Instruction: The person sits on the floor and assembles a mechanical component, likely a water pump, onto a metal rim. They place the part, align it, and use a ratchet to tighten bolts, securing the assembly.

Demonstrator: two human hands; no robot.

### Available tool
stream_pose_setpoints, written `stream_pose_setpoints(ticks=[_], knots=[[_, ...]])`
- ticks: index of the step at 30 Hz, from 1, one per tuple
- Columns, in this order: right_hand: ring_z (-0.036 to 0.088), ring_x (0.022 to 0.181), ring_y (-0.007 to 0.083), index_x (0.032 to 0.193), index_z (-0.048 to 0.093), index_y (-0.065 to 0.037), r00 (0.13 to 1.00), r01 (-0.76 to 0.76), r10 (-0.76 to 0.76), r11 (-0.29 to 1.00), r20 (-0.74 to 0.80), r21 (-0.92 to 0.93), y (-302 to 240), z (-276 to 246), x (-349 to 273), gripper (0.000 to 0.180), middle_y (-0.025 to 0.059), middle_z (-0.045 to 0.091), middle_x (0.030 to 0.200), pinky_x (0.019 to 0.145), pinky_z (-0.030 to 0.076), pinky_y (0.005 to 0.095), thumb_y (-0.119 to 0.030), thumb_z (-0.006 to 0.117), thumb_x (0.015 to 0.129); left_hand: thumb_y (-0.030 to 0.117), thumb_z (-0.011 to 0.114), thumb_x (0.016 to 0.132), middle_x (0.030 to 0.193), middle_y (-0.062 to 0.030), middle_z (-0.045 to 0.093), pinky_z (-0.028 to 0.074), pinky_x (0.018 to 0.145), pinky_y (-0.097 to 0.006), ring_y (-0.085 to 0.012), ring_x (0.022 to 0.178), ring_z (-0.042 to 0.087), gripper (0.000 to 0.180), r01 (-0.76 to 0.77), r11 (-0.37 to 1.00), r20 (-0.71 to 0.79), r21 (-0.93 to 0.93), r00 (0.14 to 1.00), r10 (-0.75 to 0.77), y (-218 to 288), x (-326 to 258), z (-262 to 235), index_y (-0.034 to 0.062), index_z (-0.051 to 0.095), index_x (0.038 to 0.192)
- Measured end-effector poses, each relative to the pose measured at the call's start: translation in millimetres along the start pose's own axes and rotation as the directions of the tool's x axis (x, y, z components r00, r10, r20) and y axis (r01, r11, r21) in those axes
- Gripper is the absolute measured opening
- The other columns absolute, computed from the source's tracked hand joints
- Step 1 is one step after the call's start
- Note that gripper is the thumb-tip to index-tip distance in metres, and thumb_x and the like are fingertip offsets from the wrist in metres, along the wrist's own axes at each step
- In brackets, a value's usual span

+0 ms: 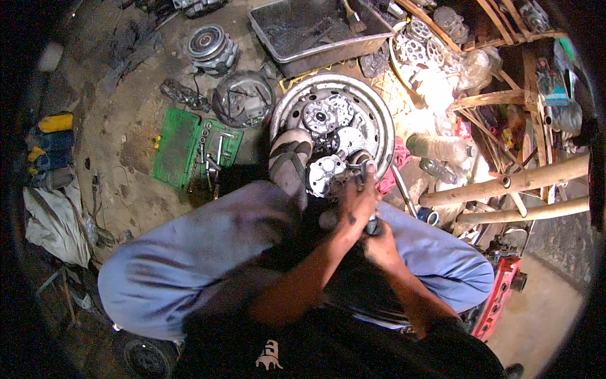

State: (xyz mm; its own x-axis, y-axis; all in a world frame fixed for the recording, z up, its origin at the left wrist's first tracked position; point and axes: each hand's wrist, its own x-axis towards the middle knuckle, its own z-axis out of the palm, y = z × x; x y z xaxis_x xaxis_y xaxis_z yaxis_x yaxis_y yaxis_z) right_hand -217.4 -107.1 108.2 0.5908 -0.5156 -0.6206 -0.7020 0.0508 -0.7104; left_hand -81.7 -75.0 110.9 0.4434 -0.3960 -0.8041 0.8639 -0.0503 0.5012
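Observation:
Between my feet lies a round silver machine part point(327, 174) with holes in its face, at the near side of a steel wheel rim point(387, 120). My right hand point(380, 245) is closed round the dark grip of a tool point(372, 225). Just ahead of it, my left hand point(358, 203) is closed on the tool's upper length, beside the silver part. My fingers hide most of the tool, so its kind does not show. More round metal parts point(320, 116) rest inside the rim. My sandalled left foot point(291, 158) presses against the rim's near left side.
Left of the rim sits an open green socket set case point(177, 148). Beyond are a round metal housing point(243, 99), a pulley unit point(211, 50) and a grey tray point(319, 60) with a brush point(355, 22). Wooden poles point(511, 183) and plastic bottles point(439, 149) crowd the right.

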Motion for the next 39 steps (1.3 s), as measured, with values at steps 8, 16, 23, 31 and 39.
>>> stream_pose_setpoints(ticks=[8,16,23,31,39], knots=[[0.038,0.045,0.0103,0.086,0.052,-0.008,0.967,-0.244,0.212,0.624,0.141,0.743,-78.5,59.4,-18.8,0.013,-0.0023,0.043,0.061,0.039,0.028,0.0257,-0.012,0.062,0.094,0.017,0.063,0.084,0.115,-0.0195,0.057,0.040,0.095,-0.047,-0.0400,0.109,0.052,0.039,-0.537,0.287,0.037,0.794,0.513,0.858,9.9,52.5,-101.6,0.0044,0.053,0.120],[0.040,0.044,0.0112,0.083,0.051,-0.008,0.996,-0.071,0.087,0.735,0.010,0.674,-42.7,56.5,-9.5,0.014,-0.0009,0.046,0.062,0.038,0.031,0.0260,-0.010,0.061,0.093,0.033,0.086,0.061,0.147,-0.0216,0.036,0.024,0.115,-0.054,-0.0456,0.134,0.034,0.113,-0.344,-0.338,0.467,0.876,0.780,0.417,-2.9,26.8,-92.0,0.0150,0.024,0.154],[0.035,0.046,0.0074,0.082,0.047,-0.014,0.990,-0.136,0.069,0.340,0.119,0.930,-60.9,20.9,-17.0,0.016,-0.0047,0.039,0.061,0.039,0.028,0.0227,-0.014,0.057,0.095,0.027,0.087,0.060,0.139,-0.0157,0.046,0.031,0.111,-0.052,-0.0407,0.123,0.046,0.091,-0.176,-0.302,0.341,0.937,0.651,0.678,-25.1,43.7,-79.1,0.0179,0.045,0.141],[0.036,0.048,0.0088,0.091,0.046,-0.012,0.995,0.052,0.076,0.171,-0.066,0.984,-67.1,-11.7,-26.2,0.012,-0.0041,0.037,0.064,0.041,0.030,0.0245,-0.013,0.058,0.093,0.022,0.085,0.064,0.142,-0.0169,0.043,0.033,0.110,-0.053,-0.0407,0.133,0.037,0.092,-0.382,-0.312,0.493,0.870,0.698,0.520,-7.9,24.0,-86.7,0.0189,0.042,0.145],[0.033,0.046,0.0078,0.087,0.045,-0.014,0.987,0.087,0.122,0.130,-0.103,0.988,-55.0,-24.1,-39.2,0.012,-0.0053,0.036,0.061,0.039,0.028,0.0242,-0.014,0.055,0.094,0.024,0.085,0.065,0.145,-0.0147,0.042,0.032,0.109,-0.054,-0.0391,0.133,0.036,0.090,-0.611,-0.446,0.751,0.654,0.593,0.290,12.6,31.8,-107.8,0.0259,0.042,0.144]])
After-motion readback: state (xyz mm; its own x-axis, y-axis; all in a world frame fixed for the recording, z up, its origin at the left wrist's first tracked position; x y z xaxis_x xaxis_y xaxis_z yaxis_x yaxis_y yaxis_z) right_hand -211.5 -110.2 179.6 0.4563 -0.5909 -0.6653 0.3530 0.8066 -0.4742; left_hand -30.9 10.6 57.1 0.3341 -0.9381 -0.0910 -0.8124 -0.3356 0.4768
